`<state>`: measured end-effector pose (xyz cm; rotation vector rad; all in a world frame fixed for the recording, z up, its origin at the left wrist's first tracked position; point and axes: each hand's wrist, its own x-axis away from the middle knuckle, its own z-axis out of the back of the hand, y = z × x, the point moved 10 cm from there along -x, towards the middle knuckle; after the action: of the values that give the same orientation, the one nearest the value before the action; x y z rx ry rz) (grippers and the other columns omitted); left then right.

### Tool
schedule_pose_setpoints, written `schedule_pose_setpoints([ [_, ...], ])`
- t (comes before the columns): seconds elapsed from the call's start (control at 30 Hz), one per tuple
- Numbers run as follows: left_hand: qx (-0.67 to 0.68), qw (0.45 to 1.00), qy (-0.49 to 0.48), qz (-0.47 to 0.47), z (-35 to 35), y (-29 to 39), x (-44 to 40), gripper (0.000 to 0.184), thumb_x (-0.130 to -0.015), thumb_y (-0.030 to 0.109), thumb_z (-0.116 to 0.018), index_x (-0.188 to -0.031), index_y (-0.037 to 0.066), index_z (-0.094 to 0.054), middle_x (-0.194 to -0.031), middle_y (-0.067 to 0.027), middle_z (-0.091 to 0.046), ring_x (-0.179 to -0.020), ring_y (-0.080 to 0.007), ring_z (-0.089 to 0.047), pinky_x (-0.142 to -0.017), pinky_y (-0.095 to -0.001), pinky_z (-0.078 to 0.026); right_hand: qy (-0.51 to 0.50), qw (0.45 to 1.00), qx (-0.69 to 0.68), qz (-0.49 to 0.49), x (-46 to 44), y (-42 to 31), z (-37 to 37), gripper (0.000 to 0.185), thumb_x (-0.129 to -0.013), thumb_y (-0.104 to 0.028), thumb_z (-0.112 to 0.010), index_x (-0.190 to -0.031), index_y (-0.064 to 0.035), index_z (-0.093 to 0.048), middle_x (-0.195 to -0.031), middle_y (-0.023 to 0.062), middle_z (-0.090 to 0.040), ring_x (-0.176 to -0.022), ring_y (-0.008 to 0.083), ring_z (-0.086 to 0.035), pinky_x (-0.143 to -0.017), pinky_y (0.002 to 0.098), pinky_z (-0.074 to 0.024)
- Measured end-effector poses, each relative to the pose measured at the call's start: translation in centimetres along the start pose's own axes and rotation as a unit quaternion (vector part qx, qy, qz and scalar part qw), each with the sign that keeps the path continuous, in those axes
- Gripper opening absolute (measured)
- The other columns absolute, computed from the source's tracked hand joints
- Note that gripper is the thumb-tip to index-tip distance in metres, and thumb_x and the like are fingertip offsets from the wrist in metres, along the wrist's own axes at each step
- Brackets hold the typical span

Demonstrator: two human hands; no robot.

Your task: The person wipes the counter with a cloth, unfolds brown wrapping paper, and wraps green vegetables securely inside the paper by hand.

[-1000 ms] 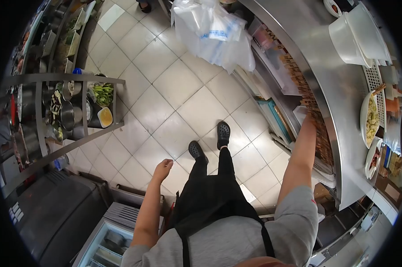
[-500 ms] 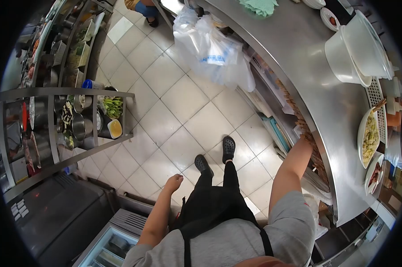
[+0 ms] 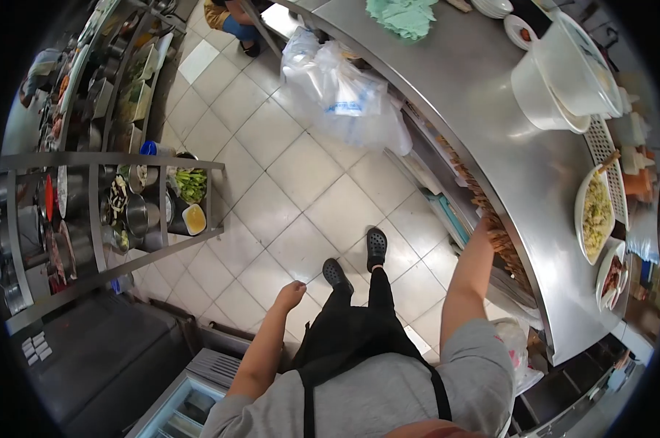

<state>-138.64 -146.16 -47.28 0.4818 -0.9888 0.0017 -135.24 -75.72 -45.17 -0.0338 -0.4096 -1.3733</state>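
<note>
Left fingers (image 3: 298,287) above tiled floor (image 3: 301,190), steel counter (image 3: 465,95)

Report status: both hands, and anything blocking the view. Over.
Left hand loosely curled, nothing visible in it. Right hand at the brown pieces below the counter; fingers hidden, grip unclear.

Counter (image 3: 483,131): silver-grey | On counter: mint-green cloth (image 3: 403,16), white tub (image 3: 538,87), white dish (image 3: 582,230) of yellow-green food (image 3: 596,219) | Under counter edge: brown bundles (image 3: 510,255) | Left of counter: cloudy white bag (image 3: 337,91), blue print; cream tiles (image 3: 301,171), dark grid lines; grey shirt (image 3: 366,394), black apron (image 3: 352,336)
</note>
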Motion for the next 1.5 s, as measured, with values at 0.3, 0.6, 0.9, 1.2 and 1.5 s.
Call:
schedule_pose_setpoints([
  [0.3, 0.022, 0.979, -0.108, -0.169, -5.2, 17.9, -3.0, 0.035, -0.085, 0.029, -0.054, -0.106, 0.002, -0.058, -0.097, -0.0169, -0.062, -0.094, -0.0278, -0.059, -0.082, -0.0354, -0.045, 0.163, 0.916, -0.287, 0.229, 21.8, 3.2, 7.8, 0.035, -0.084, -0.002, -0.043, -0.118, 0.0053, -0.044, -0.111, 0.0252, -0.046, -0.09, 0.0414, -0.052, -0.077, 0.045, -0.0455],
  [0.6, 0.085, 0.857, -0.039, -0.508, -9.8, 49.0, 5.1, 0.068, -0.074, 0.031, -0.065, -0.126, -0.002, -0.036, -0.133, -0.0187, -0.037, -0.117, -0.0345, -0.041, -0.095, -0.0399, -0.037, 0.04, 0.871, -0.335, 0.359, 27.7, 2.9, 8.0, 0.038, -0.075, 0.007, -0.044, -0.112, 0.0024, -0.051, -0.112, 0.0257, -0.051, -0.096, 0.0401, -0.053, -0.075, 0.0446, -0.0452],
  [0.9, 0.018, 0.903, -0.021, -0.43, -7.3, 45.6, 2.7, 0.052, -0.076, -0.002, -0.044, -0.125, 0.015, -0.046, -0.095, -0.0222, -0.059, -0.09, -0.0394, -0.056, -0.073, -0.0444, -0.046, -0.044, 0.749, -0.596, 0.285, 26.4, 9.0, 3.2, 0.022, -0.081, 0.006, -0.047, -0.096, 0.0001, -0.062, -0.101, 0.0114, -0.058, -0.097, 0.0211, -0.055, -0.081, 0.0283, -0.044],
  [1.2, -0.206, 0.864, -0.023, -0.459, -7.7, 31.6, 11.8, 0.056, -0.078, 0.005, -0.042, -0.132, 0.017, -0.037, -0.117, -0.0158, -0.054, -0.079, -0.0333, -0.061, -0.067, -0.0424, -0.05, -0.323, 0.49, -0.809, -0.01, 27.3, 7.2, 1.3, 0.073, -0.081, -0.043, -0.056, -0.138, -0.0096, -0.025, -0.133, 0.0101, -0.039, -0.12, 0.0251, -0.039, -0.095, 0.0399, -0.0367],
  [1.5, -0.17, 0.836, -0.247, -0.46, -6.8, 23.4, 14.6, 0.08, -0.081, 0.044, -0.057, -0.142, 0.014, -0.015, -0.139, -0.0249, -0.026, -0.128, -0.0316, -0.032, -0.094, -0.0384, -0.039, -0.273, 0.723, -0.598, 0.212, 32.1, 3.5, -1.0, 0.037, -0.088, -0.022, -0.05, -0.116, 0.0017, -0.051, -0.097, 0.0093, -0.063, -0.09, 0.0211, -0.059, -0.083, 0.0309, -0.0447],
])
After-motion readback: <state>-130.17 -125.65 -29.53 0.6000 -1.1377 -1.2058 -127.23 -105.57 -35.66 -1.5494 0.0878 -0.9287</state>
